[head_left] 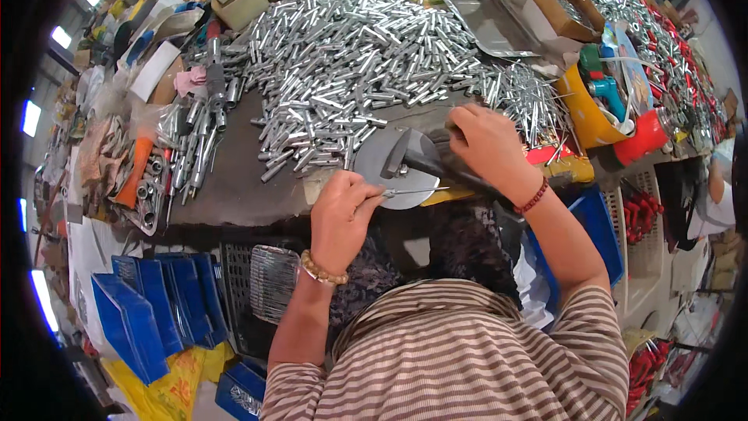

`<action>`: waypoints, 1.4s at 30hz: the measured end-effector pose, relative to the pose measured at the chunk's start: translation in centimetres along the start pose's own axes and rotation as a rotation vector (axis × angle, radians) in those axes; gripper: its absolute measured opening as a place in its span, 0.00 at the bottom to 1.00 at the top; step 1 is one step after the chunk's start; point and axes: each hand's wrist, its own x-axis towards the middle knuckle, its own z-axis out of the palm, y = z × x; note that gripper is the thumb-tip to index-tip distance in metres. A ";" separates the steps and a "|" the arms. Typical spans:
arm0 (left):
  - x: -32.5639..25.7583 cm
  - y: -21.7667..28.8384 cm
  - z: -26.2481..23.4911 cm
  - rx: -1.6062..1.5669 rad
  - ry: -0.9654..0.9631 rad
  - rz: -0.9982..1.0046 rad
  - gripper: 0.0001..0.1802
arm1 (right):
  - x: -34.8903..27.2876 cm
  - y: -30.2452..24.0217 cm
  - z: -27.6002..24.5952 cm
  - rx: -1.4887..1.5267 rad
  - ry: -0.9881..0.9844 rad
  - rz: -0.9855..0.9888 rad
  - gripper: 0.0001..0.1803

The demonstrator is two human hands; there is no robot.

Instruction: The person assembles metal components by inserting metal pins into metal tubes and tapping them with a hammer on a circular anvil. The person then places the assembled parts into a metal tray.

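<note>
My left hand (pixel 339 210) pinches a thin metal rod (pixel 421 189) that points right, its shaft crossing the near edge of a round grey metal plate (pixel 370 157). A dark hammer (pixel 399 152) rests on that plate, its handle running right, below my right hand. My right hand (pixel 491 144) is raised near the pile's right edge with its fingers curled together; anything in them is hidden. Beyond both hands spreads a large heap of short shiny metal tubes (pixel 351 47). A smaller heap of thin metal pins (pixel 526 101) lies beyond my right hand.
To the right stands a cut yellow container (pixel 588 109) with tools and bottles. A metal tray (pixel 491 23) and a cardboard box (pixel 565 8) sit at the back. Left lie sockets and rods (pixel 202 132). Blue bins (pixel 156 304) are below left; another blue bin (pixel 604 226) is right.
</note>
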 end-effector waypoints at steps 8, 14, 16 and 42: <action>-0.4 -0.8 0.1 0.048 -0.004 0.041 0.05 | -0.5 -8.6 0.7 0.370 -0.050 -0.188 0.12; -0.4 0.0 -0.3 0.062 -0.027 0.049 0.05 | -1.0 -8.9 1.0 0.648 -0.064 0.093 0.24; -0.5 -0.1 -0.2 0.057 -0.016 0.035 0.05 | -1.7 -8.4 1.6 0.627 -0.071 0.063 0.26; -0.2 -0.3 0.1 -0.023 0.002 0.036 0.06 | -3.9 -7.6 0.8 0.132 0.182 -0.153 0.16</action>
